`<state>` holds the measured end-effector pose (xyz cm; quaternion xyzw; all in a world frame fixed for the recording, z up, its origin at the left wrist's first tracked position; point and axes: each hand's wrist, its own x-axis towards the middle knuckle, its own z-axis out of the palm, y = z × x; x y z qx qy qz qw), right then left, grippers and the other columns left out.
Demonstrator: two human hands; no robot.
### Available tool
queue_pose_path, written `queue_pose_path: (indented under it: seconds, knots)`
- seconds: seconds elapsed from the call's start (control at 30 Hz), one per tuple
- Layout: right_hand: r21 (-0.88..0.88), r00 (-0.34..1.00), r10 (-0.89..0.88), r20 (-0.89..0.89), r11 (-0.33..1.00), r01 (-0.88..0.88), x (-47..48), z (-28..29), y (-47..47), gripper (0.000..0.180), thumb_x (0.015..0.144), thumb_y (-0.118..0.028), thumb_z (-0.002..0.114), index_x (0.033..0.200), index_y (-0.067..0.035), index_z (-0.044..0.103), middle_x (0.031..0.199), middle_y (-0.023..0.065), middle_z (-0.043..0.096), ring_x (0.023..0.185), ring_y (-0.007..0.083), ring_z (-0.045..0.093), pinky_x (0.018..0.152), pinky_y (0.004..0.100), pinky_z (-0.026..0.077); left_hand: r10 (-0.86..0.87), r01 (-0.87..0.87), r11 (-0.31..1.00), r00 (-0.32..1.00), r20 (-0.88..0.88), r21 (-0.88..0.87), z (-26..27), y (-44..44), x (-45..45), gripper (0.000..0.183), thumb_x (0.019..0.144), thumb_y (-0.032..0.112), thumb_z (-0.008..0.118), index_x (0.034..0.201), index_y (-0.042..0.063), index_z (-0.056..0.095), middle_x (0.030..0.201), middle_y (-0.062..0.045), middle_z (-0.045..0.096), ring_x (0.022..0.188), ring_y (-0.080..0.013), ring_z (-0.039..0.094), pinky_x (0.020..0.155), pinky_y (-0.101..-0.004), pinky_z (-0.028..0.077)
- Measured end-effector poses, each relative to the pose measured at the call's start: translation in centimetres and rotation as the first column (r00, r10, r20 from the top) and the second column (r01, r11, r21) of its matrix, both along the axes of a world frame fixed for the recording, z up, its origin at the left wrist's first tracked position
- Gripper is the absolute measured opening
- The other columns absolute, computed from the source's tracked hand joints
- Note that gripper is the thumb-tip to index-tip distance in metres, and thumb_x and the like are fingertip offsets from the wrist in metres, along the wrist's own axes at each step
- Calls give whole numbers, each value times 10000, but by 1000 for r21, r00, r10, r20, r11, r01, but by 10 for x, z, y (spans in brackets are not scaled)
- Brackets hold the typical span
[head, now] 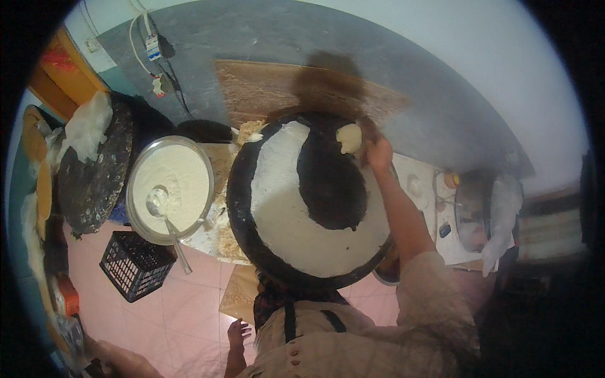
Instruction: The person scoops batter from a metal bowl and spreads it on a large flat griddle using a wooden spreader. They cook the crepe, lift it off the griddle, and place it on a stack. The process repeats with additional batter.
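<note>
A large round black griddle (pixel 331 189) lies before me. A pale batter layer (pixel 283 198) curves around it from the far left, along the near side, to the right. Dark griddle surface shows through the middle. At the far right of the griddle, my right hand (pixel 380 152) grips what looks like a brown scraper (pixel 369 137), blurred and in shadow. Against its left side is a cream-coloured lump of batter or dough (pixel 350 138). My left hand (pixel 238 333) hangs beside my waist, holding nothing, fingers apart.
Left of the griddle stands a wide bowl (pixel 211 189) of pale batter or flour with a metal ladle (pixel 177 248). A black plastic crate (pixel 137 267) sits on the pink tiled floor. To the right are a metal pot (pixel 465 212) and a plastic bag (pixel 503 212). A wall switch (pixel 152 47) has hanging cables.
</note>
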<state>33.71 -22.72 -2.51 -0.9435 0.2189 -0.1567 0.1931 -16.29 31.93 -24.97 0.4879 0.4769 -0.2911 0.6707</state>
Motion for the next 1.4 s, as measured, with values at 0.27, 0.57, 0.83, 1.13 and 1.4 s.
queue_pose_path:
  seconds: [0.27,0.57,0.83,1.13,1.4]
  knots:
    - [6,970,236,63,972,-236,21,-29,18,446,826,-252,666,1201,-18,603,987,244,665,985,404,627,821,483,494,-22,24,999,998,54,-26,11,-4,14,477,955,397,572,1285,55,541,995,-122,667,760,-200,672,596,-332,558]
    - [-251,971,222,84,948,-195,35,-19,23,353,845,-246,651,1160,-96,600,977,201,671,922,409,633,786,496,494,-42,42,996,999,2,83,14,-6,0,452,975,375,542,1293,55,539,999,-135,669,765,-222,677,594,-353,563]
    - [-119,864,501,45,861,-494,11,-6,31,331,877,-231,639,1167,-77,595,1003,178,673,940,412,626,786,483,488,-25,28,996,999,-30,81,6,-3,-7,441,975,370,542,1290,60,542,994,-140,668,761,-222,675,602,-355,562]
    - [-36,853,520,-29,853,-521,13,-3,40,280,889,-188,623,1154,-98,609,1056,176,659,1006,382,607,837,449,475,-13,12,1000,998,68,15,9,-3,1,463,960,381,558,1282,49,541,994,-133,668,764,-210,674,613,-337,565]
    - [117,698,698,-163,716,-688,-56,27,38,281,905,-166,611,1176,-95,594,1042,148,661,994,362,611,844,439,472,-6,6,999,1000,5,33,9,-13,1,492,957,398,574,1290,37,532,990,-128,668,772,-202,672,611,-329,561]
